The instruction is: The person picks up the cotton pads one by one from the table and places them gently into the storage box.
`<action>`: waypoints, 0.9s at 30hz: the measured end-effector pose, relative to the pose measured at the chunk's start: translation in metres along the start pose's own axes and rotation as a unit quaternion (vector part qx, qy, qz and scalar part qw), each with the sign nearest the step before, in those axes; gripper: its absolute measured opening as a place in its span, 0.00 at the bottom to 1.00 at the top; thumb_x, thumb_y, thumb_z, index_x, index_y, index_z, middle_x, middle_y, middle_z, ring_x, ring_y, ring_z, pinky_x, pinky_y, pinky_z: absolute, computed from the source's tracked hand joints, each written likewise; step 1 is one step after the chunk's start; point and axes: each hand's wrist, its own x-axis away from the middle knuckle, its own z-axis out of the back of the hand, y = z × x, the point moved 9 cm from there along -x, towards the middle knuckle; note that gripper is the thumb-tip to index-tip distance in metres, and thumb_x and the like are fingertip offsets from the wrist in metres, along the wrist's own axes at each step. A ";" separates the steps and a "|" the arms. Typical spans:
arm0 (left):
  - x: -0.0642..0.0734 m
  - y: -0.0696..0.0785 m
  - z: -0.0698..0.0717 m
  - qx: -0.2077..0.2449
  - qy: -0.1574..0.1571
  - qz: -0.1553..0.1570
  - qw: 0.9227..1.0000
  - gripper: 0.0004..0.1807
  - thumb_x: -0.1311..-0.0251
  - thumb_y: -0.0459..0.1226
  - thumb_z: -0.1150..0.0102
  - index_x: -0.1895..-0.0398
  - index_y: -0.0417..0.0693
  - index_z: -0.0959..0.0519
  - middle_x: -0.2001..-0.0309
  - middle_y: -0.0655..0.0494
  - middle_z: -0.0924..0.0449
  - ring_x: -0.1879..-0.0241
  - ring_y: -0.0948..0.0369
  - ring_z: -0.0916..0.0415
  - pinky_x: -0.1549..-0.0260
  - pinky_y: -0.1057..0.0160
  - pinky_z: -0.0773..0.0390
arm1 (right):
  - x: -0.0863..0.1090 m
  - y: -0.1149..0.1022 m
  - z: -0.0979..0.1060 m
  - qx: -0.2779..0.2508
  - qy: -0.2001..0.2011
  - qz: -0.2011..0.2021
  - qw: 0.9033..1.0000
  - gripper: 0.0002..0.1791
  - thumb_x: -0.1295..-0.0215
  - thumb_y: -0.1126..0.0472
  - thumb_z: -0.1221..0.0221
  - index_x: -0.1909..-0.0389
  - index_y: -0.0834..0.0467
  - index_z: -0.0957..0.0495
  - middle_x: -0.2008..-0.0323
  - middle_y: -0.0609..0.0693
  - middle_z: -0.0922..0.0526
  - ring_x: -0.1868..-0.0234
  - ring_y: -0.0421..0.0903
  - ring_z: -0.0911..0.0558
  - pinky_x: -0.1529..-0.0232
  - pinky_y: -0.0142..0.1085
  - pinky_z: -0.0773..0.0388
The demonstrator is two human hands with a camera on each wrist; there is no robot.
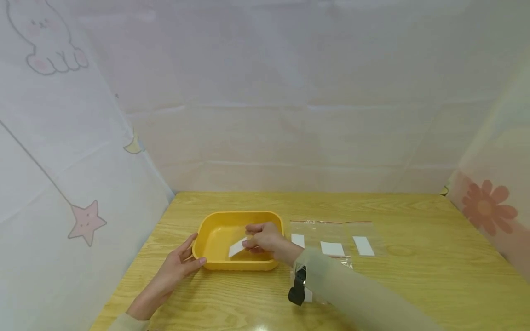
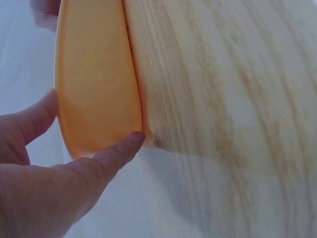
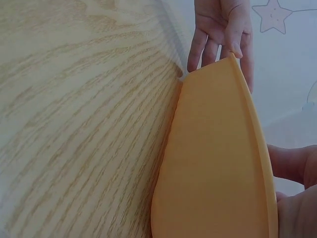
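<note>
Yellow tray steadied by straight-fingered left hand, right hand pinching half-hidden white slip

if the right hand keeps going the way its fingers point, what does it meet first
Probably the far-left inner wall of the yellow tray. The right hand, pinching a white strip, points left over the tray; the left hand rests beyond, outside the rim. Depth is uncertain.

Both hands are bare. The right hand comes out of a long, loose sleeve in a pale grey-green colour. The sleeve looks soft and smooth. A black strap with a small black box sits on that wrist. The left hand has a little bit of pale cuff showing at the wrist.
</note>
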 end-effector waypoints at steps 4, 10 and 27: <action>-0.001 0.002 -0.001 -0.003 -0.003 -0.003 1.000 0.48 0.26 0.33 0.36 0.13 0.45 0.55 0.21 0.30 0.45 0.26 0.36 0.39 0.39 0.51 0.21 | 0.002 0.000 -0.002 0.014 -0.007 -0.009 1.000 0.34 0.36 0.77 0.32 0.29 0.75 0.30 0.31 0.71 0.27 0.65 0.49 0.10 0.60 0.40 0.12; 0.000 0.001 0.000 0.000 -0.003 0.001 1.000 0.50 0.27 0.34 0.34 0.13 0.46 0.55 0.21 0.31 0.46 0.26 0.37 0.39 0.39 0.51 0.21 | 0.002 0.000 -0.005 0.032 -0.017 -0.008 0.999 0.35 0.38 0.79 0.32 0.30 0.77 0.31 0.32 0.73 0.27 0.65 0.51 0.09 0.58 0.43 0.11; 0.000 0.001 0.000 -0.009 -0.004 0.002 1.000 0.48 0.26 0.33 0.37 0.13 0.46 0.56 0.21 0.32 0.44 0.26 0.36 0.39 0.38 0.49 0.21 | 0.012 -0.017 -0.004 0.248 -0.096 -0.030 0.964 0.37 0.35 0.66 0.27 0.29 0.75 0.30 0.48 0.62 0.15 0.68 0.49 0.17 0.55 0.44 0.13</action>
